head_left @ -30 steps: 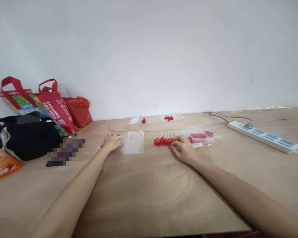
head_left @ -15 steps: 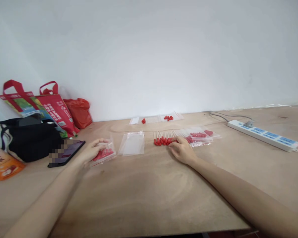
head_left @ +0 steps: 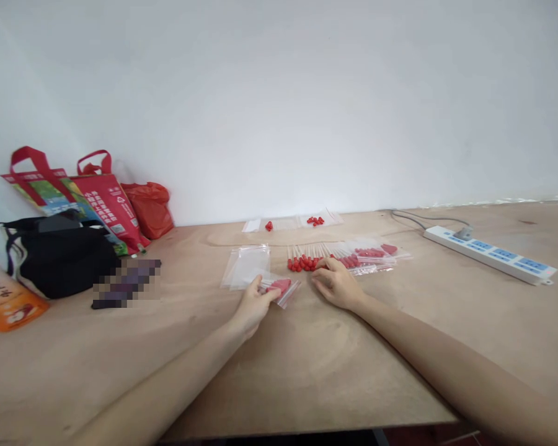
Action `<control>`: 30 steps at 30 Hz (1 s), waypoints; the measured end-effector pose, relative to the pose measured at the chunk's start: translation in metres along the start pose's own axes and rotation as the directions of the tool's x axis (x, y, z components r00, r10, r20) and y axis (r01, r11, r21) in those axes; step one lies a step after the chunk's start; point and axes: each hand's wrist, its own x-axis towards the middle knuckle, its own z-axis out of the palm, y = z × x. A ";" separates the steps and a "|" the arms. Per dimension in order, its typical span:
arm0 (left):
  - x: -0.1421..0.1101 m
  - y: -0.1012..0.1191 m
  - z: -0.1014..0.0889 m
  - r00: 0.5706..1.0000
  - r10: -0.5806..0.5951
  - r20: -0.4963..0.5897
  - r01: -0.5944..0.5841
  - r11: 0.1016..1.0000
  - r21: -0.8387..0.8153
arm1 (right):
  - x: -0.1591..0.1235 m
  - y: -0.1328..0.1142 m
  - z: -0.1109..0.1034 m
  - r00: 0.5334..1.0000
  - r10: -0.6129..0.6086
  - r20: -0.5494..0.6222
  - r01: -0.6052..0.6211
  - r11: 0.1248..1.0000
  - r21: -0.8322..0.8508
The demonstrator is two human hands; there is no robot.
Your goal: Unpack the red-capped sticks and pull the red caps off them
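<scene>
My left hand (head_left: 253,306) is closed on a clear zip bag (head_left: 289,297) with red-tipped sticks in it, held low over the wooden table. Thumb and fingers pinch the bag's near side. My right hand (head_left: 339,284) rests at the near edge of a row of loose red-tipped sticks (head_left: 302,262), fingers curled in by the red ends. What its fingertips grip, if anything, is hidden. Flat clear zip bags (head_left: 247,263) lie just beyond my left hand. More filled zip bags (head_left: 376,254) overlap to the right of the loose row.
Two clear bags with red pieces, one on the left (head_left: 269,227) and one on the right (head_left: 315,221), lie by the wall. A white power strip (head_left: 493,254) sits at the right. Shopping bags (head_left: 106,204), a black bag (head_left: 65,260), an orange pouch (head_left: 12,297) and a phone (head_left: 125,285) stand or lie at the left.
My left hand has carried the filled zip bag rightward from near the phone to in front of the flat bags. My right hand has stayed almost in place by the red tips.
</scene>
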 end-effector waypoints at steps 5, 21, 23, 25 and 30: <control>-0.022 -0.001 -0.018 0.988 0.113 0.110 -0.141 0.941 0.306 | -0.002 -0.005 0.001 0.999 -0.029 0.026 0.028 0.999 0.025; -0.005 -0.001 0.003 0.738 0.489 0.466 -0.654 0.345 0.674 | 0.001 -0.011 0.011 0.988 0.108 0.111 -0.114 0.993 0.043; -0.004 -0.006 0.004 0.727 0.514 0.455 -0.658 0.332 0.676 | 0.003 -0.015 0.013 0.976 0.181 0.118 -0.189 0.980 0.066; -0.003 -0.009 0.004 0.717 0.526 0.457 -0.667 0.330 0.668 | 0.005 -0.021 0.015 0.959 0.249 0.134 -0.263 0.960 0.095; -0.004 -0.007 0.004 0.709 0.536 0.458 -0.674 0.325 0.663 | 0.003 -0.031 0.014 0.946 0.274 0.174 -0.301 0.942 0.152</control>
